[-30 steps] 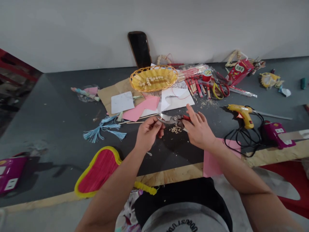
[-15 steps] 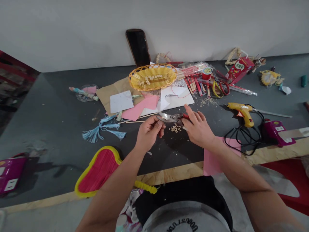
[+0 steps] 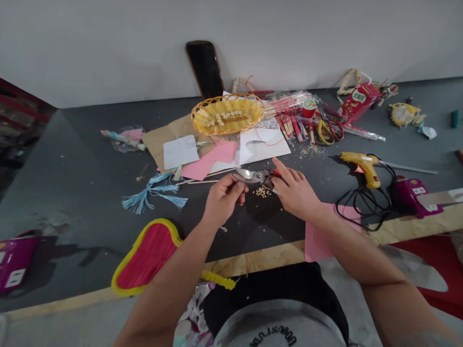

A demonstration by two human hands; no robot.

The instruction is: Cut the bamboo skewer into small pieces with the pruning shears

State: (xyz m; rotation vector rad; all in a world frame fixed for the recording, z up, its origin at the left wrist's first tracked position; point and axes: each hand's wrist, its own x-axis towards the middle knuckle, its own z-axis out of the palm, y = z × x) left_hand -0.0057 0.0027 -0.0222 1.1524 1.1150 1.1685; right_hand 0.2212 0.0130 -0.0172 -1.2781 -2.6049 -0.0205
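Steel shears (image 3: 257,176) sit in the right hand (image 3: 294,193), fingers clamped on the handles. Left hand (image 3: 222,200) pinches something tiny just left of the blades, over the chips (image 3: 263,192) on the bench (image 3: 90,193).

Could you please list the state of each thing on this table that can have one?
Right hand: closed on the shears' red handles.
Left hand: fingertips pinched at the blades; what they pinch is too small to tell.
Shears: blades slightly open, above the small cut bits.
Yellow basket: upright, holding pale pieces.
Glue gun: lying on its side, cord coiled beside it.
Phone: leaning against the wall, screen dark.
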